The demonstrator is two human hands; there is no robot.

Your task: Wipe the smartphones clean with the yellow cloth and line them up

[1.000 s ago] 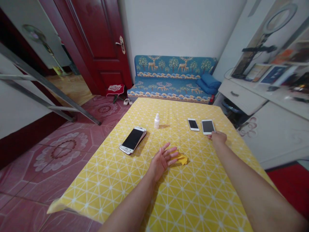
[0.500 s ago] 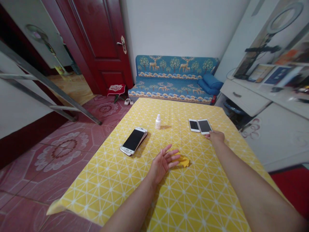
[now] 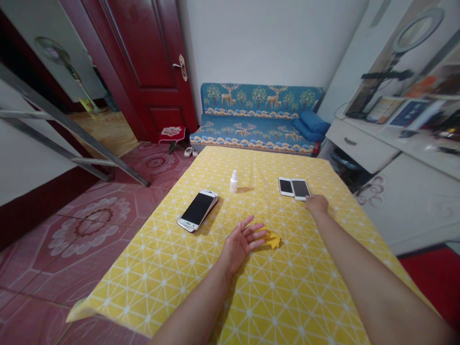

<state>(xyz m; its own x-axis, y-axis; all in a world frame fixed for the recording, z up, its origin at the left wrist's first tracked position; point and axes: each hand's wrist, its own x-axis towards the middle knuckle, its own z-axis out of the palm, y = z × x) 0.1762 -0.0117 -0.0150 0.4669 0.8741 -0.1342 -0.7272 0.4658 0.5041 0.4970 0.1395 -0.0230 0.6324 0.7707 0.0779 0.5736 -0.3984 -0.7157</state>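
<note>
My right hand [image 3: 316, 204] reaches far across the yellow tablecloth [image 3: 273, 287] and its fingertips touch the near edge of a white phone [image 3: 300, 189]. That phone lies flush against a second, smaller white phone [image 3: 286, 186] on its left. The right hand's fingers are curled under and hidden. My left hand [image 3: 243, 241] rests palm up with its fingers spread, beside a small folded yellow cloth [image 3: 271, 239]. It holds nothing.
A stack of phones with a black screen on top [image 3: 198, 209] lies at the left of the table. A small white bottle [image 3: 234, 181] stands near the middle. Beyond the table are a blue patterned sofa [image 3: 258, 117], a red door [image 3: 143, 62] and white cabinets [image 3: 395, 158].
My right hand has slid the white phone leftwards until it lies against the smaller white phone. The left hand has stayed by the yellow cloth.
</note>
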